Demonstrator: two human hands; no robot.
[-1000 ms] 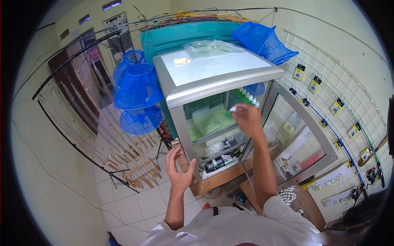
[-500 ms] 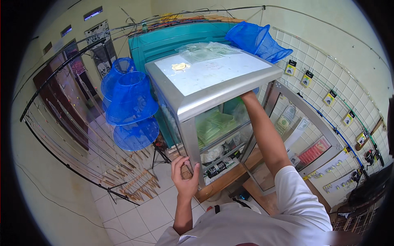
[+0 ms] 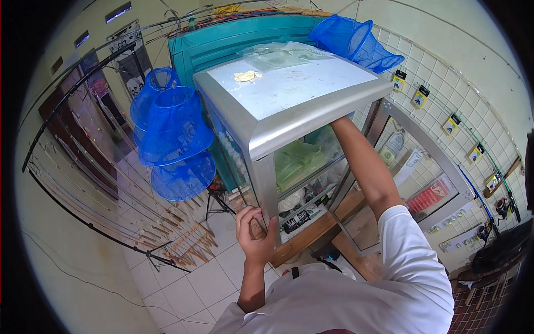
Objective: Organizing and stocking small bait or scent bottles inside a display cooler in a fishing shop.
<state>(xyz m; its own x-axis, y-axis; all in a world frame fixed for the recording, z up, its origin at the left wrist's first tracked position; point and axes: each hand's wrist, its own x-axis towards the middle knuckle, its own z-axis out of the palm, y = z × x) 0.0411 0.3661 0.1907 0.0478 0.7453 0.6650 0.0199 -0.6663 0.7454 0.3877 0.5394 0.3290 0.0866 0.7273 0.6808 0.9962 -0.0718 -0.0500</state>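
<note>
My right arm (image 3: 364, 161) reaches through the open front of a metal-framed glass cabinet (image 3: 306, 114), under its top edge. The right hand is inside and hidden by the cabinet top. Light green plastic bags (image 3: 297, 161) lie on the upper shelf beside that arm. At the cabinet's front left corner post, my left hand (image 3: 257, 236) is raised with its fingers loosely curved and the thumb apart from them. It is against or very near the post, and nothing shows in it.
The cabinet's glass door (image 3: 411, 178) stands swung out to the right. Blue mesh nets (image 3: 175, 133) hang at the left, near fishing rods on a curved rack (image 3: 83, 211). Another blue net (image 3: 356, 42) is behind the cabinet. Small packets (image 3: 421, 97) hang on the right wall grid.
The cabinet appears slightly larger and shifted in view. My right arm stays inside it, and my left hand stays by the corner post. The green bags look lifted or rearranged.
</note>
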